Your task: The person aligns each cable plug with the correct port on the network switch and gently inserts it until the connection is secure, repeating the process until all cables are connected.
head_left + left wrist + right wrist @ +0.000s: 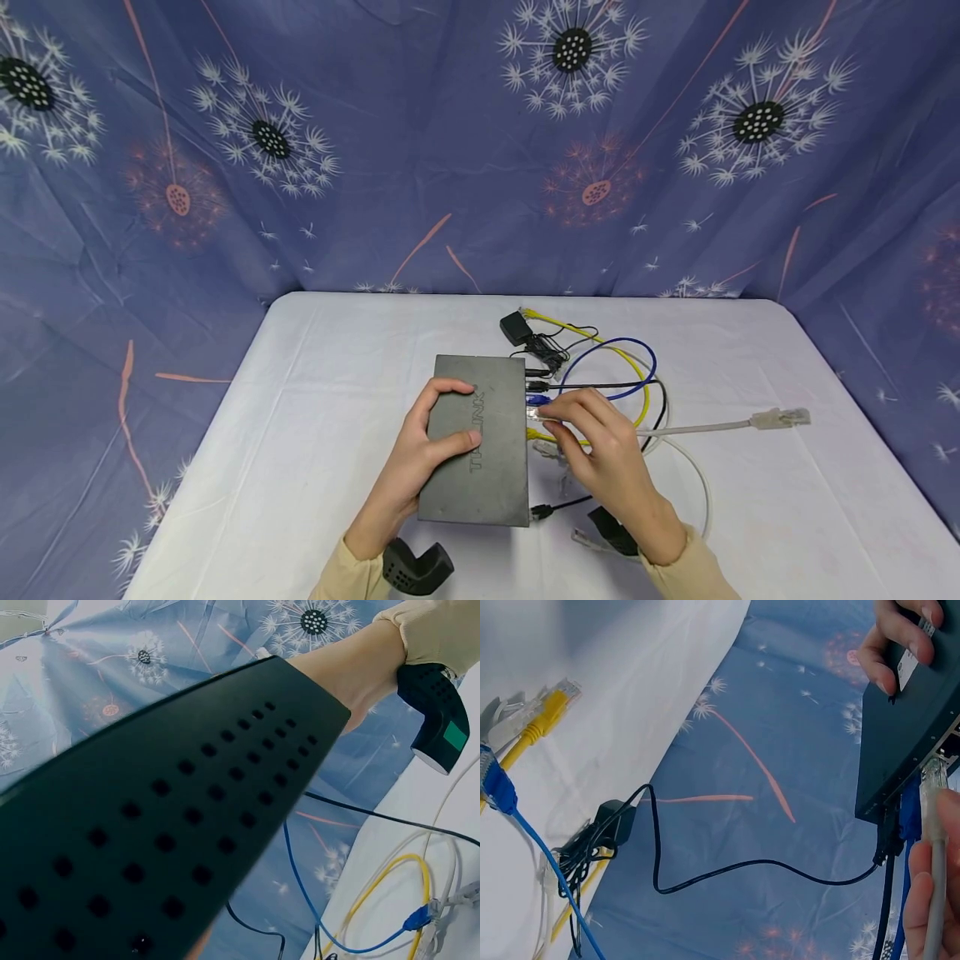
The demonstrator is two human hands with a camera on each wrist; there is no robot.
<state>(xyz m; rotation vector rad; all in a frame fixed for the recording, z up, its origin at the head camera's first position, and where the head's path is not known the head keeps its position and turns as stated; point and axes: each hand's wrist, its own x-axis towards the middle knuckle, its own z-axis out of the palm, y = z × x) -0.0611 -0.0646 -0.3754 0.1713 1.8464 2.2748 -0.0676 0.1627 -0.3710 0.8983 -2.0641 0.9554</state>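
Note:
A black TP-LINK network switch point(498, 479) is in my left hand point(420, 450), whose thumb and a finger lie on its top. In the right wrist view more fingers of that hand curl under its label side. My right hand point(606, 442) pinches a grey Ethernet cable by its clear plug point(932, 787), which is right at a port in the switch's right side. Beside it are a blue plug point(910, 806) and black cable plugs point(887, 832), all at the ports. The left wrist view shows the vented side of the switch point(187, 795).
Loose on the white table point(300, 433) are a black power adapter point(515, 328) with bundled cord, a yellow cable point(555, 319), a free grey cable end point(780, 419) and a black plug point(542, 511). Black wrist camera mounts point(417, 568) sit at both wrists.

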